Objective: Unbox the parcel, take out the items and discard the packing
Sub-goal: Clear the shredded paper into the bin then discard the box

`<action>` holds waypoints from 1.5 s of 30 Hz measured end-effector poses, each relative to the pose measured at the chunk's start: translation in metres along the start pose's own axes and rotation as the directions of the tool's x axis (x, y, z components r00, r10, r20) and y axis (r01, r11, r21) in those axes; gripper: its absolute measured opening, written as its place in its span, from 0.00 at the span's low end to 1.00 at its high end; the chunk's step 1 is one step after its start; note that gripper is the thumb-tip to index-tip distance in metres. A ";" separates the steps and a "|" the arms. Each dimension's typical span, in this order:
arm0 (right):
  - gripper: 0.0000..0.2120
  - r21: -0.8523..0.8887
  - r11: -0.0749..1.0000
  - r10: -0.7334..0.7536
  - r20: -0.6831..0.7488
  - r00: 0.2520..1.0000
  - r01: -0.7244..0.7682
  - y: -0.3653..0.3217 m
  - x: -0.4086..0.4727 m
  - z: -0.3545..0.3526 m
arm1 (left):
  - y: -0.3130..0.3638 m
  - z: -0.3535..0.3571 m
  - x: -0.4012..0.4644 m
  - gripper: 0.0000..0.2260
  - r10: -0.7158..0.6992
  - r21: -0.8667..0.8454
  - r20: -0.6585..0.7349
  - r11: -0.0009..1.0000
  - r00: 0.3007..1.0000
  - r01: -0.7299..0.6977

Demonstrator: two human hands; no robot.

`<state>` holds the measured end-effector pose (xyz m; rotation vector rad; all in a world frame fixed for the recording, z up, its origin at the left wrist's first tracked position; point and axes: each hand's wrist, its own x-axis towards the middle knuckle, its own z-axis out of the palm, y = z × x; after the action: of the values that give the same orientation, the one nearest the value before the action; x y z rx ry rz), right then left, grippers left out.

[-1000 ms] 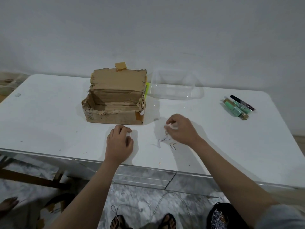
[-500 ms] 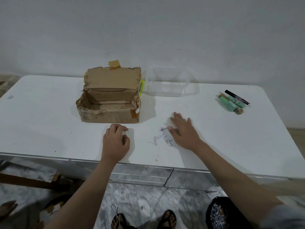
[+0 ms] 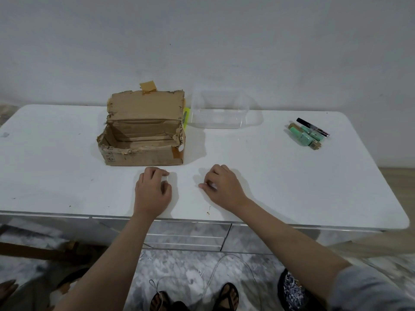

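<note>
A torn brown cardboard box stands open on the white table, its lid flap up and its inside looking bare. Several green and black cosmetic tubes lie at the back right. My left hand rests in front of the box with fingers curled over something white that I cannot make out. My right hand lies beside it, fingers closed on white paper scraps, which it mostly covers.
A clear plastic container sits behind the box by the wall, with a yellow-green item wedged between them. Below the table's front edge are a black bin with shredded paper, a cable and my sandalled feet.
My right hand pressed flat on the loose white scraps, dragged them toward the front edge and closed over them; the scraps no longer lie spread on the table. My left hand stayed put.
</note>
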<state>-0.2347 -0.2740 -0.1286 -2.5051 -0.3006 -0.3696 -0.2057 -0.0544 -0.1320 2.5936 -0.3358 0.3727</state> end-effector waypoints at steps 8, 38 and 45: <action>0.14 -0.253 0.960 0.099 -0.085 0.991 -0.118 -0.002 -0.010 -0.011 | -0.001 0.000 0.000 0.11 -0.004 -0.019 0.013 1.000 1.000 0.004; 0.22 0.485 0.566 0.796 -0.531 0.290 -0.667 0.076 -0.254 -0.153 | 0.234 0.074 -0.022 0.16 0.455 -0.386 0.160 0.846 0.876 -0.369; 0.22 0.539 0.314 0.897 -0.439 0.057 -0.782 0.169 -0.332 -0.157 | 0.347 0.147 -0.031 0.16 0.445 -0.245 0.311 0.891 0.840 -0.381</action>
<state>-0.5266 -0.5439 -0.2000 -1.6923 1.4129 -0.6733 -0.3102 -0.4175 -0.1144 2.3900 -1.0266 -0.0011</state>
